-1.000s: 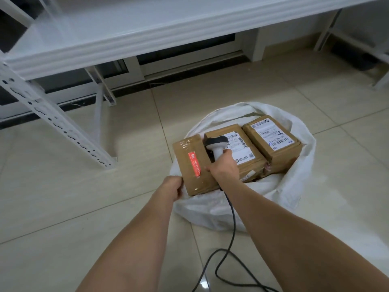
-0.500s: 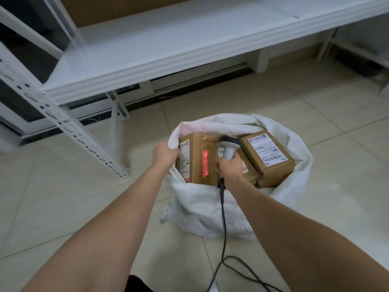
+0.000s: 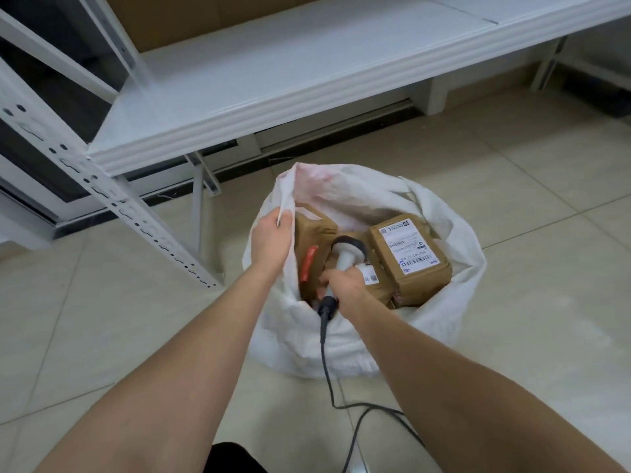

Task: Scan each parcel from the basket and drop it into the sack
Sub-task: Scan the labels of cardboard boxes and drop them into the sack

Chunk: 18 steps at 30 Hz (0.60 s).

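**Parcel going down into the sack**

Nearest, the right hand (image 3: pixel 345 288) is wrapped round the scanner (image 3: pixel 346 256) over the sack (image 3: pixel 341 339). The left hand (image 3: pixel 271 240) pinches the sack's left rim. Inside, the red-taped parcel (image 3: pixel 312 254) stands on edge: stiff cardboard, probably light, slick tape; best gripped by opposite edges.

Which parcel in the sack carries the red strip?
The leftmost parcel, standing on edge beside the left hand. The right parcel lies flat, showing a white label instead.

Hands (image 3: pixel 271 241) at parcel-filled white sack (image 3: pixel 454 268), scanner (image 3: pixel 343 264) gripped.
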Tool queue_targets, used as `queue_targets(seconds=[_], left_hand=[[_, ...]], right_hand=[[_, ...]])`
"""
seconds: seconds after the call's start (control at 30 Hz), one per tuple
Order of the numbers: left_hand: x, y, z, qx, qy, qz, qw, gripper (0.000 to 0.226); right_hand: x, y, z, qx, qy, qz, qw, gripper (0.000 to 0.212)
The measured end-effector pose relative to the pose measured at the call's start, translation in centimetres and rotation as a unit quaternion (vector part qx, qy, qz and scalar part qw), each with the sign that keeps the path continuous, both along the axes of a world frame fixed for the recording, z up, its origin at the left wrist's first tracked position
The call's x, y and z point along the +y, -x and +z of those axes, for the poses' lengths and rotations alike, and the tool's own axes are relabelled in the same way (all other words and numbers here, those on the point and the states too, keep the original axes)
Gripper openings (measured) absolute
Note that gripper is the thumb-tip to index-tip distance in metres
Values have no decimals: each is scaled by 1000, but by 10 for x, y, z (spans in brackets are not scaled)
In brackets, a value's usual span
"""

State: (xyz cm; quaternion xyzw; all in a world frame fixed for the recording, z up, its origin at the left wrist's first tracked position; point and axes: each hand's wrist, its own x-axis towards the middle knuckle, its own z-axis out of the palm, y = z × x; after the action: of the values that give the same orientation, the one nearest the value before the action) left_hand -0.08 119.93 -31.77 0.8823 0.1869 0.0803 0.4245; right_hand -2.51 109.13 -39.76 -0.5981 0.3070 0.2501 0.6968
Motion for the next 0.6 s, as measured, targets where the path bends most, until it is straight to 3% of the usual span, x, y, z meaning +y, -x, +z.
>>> queue_targets(seconds=[0.07, 0.1, 0.13, 0.23, 0.27, 0.37, 0.4, 0.5, 0.6], left_hand=[[20, 4, -11, 155, -110, -5, 982, 27], [27, 3, -11, 190, -141, -10, 972, 30], [29, 0, -7, 160, -151, -12, 976, 25], [24, -8, 14, -63, -62, 32, 996, 25], [25, -10, 15, -70, -59, 36, 995, 30], [31, -4, 3, 162, -169, 10, 972, 31], [34, 0, 1, 195, -205, 20, 959, 30], [23, 2, 10, 84, -263, 49, 960, 35], [-3, 1, 9, -18, -411, -56, 910, 59]], right_hand=[[-4, -1, 8, -25, 17, -34, 999, 33], [-7, -6, 9, -47, 46, -39, 997, 32], [-10, -10, 11, -70, 73, -40, 994, 37], [-16, -17, 15, -92, 113, -19, 989, 48], [-17, -17, 14, -82, 124, -7, 989, 46], [-28, -15, 10, -66, 167, 13, 984, 46], [-32, -15, 9, -65, 180, 15, 981, 47], [-43, -16, 9, -56, 201, 16, 978, 49], [-48, -14, 11, -71, 222, 20, 972, 49]])
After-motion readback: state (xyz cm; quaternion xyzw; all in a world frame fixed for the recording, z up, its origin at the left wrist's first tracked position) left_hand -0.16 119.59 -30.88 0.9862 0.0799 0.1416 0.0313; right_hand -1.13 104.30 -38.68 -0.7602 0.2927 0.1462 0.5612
